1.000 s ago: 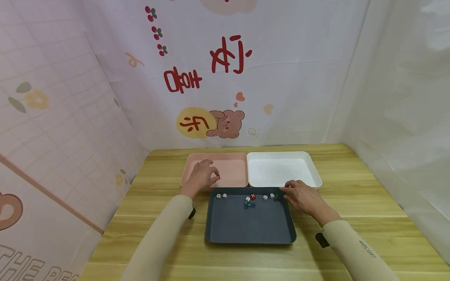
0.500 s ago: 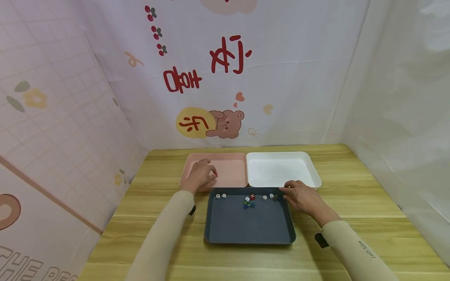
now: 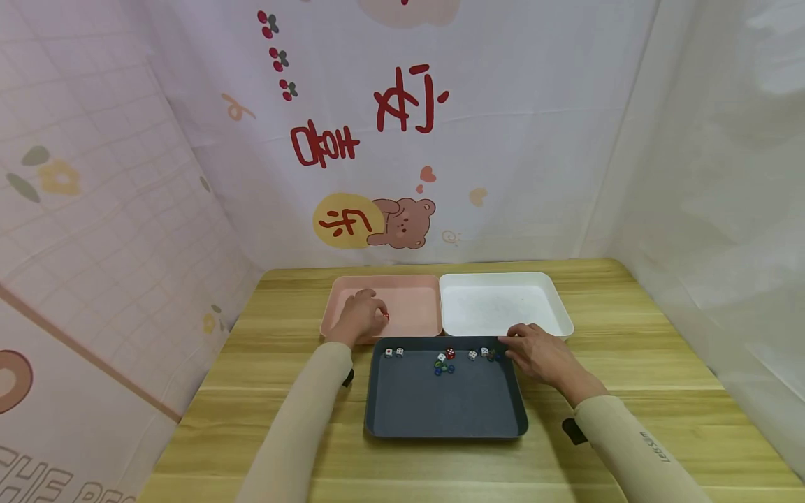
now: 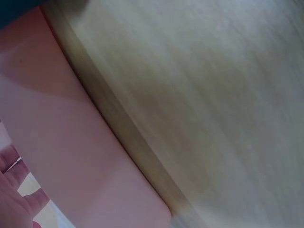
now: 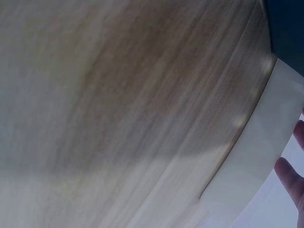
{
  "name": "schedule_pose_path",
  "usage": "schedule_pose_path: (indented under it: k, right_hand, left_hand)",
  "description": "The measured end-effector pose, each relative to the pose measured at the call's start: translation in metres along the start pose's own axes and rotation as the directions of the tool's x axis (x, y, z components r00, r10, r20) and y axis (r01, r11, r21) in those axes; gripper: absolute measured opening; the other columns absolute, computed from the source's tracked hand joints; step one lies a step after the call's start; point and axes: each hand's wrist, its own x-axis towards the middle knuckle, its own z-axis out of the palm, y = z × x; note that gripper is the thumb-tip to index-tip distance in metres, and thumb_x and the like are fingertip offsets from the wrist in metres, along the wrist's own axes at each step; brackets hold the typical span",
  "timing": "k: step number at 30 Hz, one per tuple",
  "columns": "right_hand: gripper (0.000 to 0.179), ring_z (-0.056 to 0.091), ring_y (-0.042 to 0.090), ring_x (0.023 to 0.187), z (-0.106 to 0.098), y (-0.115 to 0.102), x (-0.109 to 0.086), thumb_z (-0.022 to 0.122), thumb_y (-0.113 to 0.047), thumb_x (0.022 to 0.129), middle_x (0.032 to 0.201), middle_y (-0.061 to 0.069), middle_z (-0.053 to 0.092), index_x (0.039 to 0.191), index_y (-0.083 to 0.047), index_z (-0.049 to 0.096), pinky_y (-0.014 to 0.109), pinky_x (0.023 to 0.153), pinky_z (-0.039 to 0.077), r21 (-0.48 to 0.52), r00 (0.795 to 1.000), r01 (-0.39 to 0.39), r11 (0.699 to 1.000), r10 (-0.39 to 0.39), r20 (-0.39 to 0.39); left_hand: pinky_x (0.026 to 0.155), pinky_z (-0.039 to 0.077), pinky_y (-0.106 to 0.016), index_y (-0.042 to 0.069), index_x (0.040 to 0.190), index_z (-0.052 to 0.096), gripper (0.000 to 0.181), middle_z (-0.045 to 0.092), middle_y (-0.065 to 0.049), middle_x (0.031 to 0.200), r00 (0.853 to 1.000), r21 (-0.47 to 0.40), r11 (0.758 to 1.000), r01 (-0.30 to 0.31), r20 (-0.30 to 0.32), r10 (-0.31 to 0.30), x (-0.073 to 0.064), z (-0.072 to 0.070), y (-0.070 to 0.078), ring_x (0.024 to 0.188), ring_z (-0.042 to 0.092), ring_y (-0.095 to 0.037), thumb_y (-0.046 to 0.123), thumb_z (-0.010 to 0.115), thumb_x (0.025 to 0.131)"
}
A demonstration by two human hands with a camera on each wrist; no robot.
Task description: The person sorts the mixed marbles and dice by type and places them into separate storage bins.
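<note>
My left hand (image 3: 379, 314) hovers low over the pink tray (image 3: 415, 288) and pinches a small red die (image 3: 386, 316) at its fingertips. In the left wrist view only the pink tray's wall (image 4: 71, 156) and part of the fingers (image 4: 14, 190) show. My right hand (image 3: 512, 344) rests with relaxed fingers on the far right corner of the dark tray (image 3: 440, 409), just in front of the white tray (image 3: 503, 300). Several dice lie along the dark tray's far edge: white ones (image 3: 393, 352), a red one (image 3: 450, 353) and a blue-green cluster (image 3: 443, 366).
The three trays sit on a wooden table (image 3: 629, 363) enclosed by printed cloth walls at the back and both sides. The white tray's rim (image 5: 266, 142) and the dark tray's corner (image 5: 289, 28) show in the right wrist view, and bare wood lies around the trays.
My left hand with the red die has shifted slightly to the left over the pink tray. The right hand has stayed at the dark tray's corner.
</note>
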Motion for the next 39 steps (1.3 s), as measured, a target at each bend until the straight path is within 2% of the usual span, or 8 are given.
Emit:
schedule_pose_path:
  k: [4,9,21,32,39]
  right_hand:
    - [0.030,0.062,0.030,0.101,-0.001,0.000,0.000,0.073,-0.019,0.090,0.113,0.008,0.064,0.119,-0.011,0.073,0.044,0.070,0.056,-0.002,1.000,0.000,1.000,0.000,-0.001]
    - [0.030,0.062,0.031,0.102,-0.003,0.000,0.001,0.072,-0.019,0.091,0.113,0.008,0.064,0.119,-0.011,0.073,0.044,0.071,0.056,-0.003,1.000,-0.001,1.000,0.001,0.002]
    - [0.030,0.062,0.031,0.102,0.000,0.000,-0.001,0.072,-0.019,0.091,0.114,0.008,0.064,0.120,-0.011,0.073,0.044,0.071,0.055,0.002,1.000,-0.003,1.000,0.003,-0.001]
    - [0.030,0.062,0.031,0.100,-0.002,-0.002,-0.002,0.074,-0.017,0.089,0.111,0.008,0.065,0.118,-0.010,0.074,0.044,0.073,0.055,-0.005,1.000,0.012,1.000,-0.012,-0.026]
    - [0.029,0.062,0.032,0.099,-0.001,-0.002,-0.002,0.074,-0.013,0.087,0.110,0.009,0.065,0.116,-0.010,0.074,0.046,0.074,0.055,0.007,0.999,0.019,1.000,-0.019,-0.037]
  left_hand:
    - [0.113,0.028,-0.052,0.017,0.108,0.074,0.016,0.046,-0.016,0.144,1.000,0.007,1.000,0.008,-0.012,-0.008,0.000,-0.001,0.001,0.137,0.037,-0.033,0.025,0.066,0.097]
    - [0.110,0.032,-0.052,0.016,0.108,0.074,0.018,0.049,-0.017,0.141,0.999,0.022,0.999,-0.024,-0.045,0.025,-0.003,-0.004,0.001,0.134,0.041,-0.034,0.028,0.069,0.095]
    - [0.115,0.027,-0.050,0.015,0.112,0.073,0.021,0.045,-0.015,0.145,0.997,-0.025,0.999,-0.027,-0.071,0.026,-0.014,-0.012,0.001,0.137,0.037,-0.032,0.027,0.068,0.096]
    - [0.113,0.028,-0.052,0.013,0.107,0.075,0.018,0.047,-0.018,0.143,0.986,-0.030,0.993,-0.113,-0.126,0.108,-0.027,-0.016,0.006,0.135,0.040,-0.034,0.025,0.071,0.093]
    - [0.115,0.027,-0.049,0.014,0.102,0.076,0.016,0.048,-0.016,0.143,0.982,-0.042,0.990,-0.135,-0.137,0.128,-0.038,-0.018,0.011,0.135,0.040,-0.034,0.025,0.074,0.091]
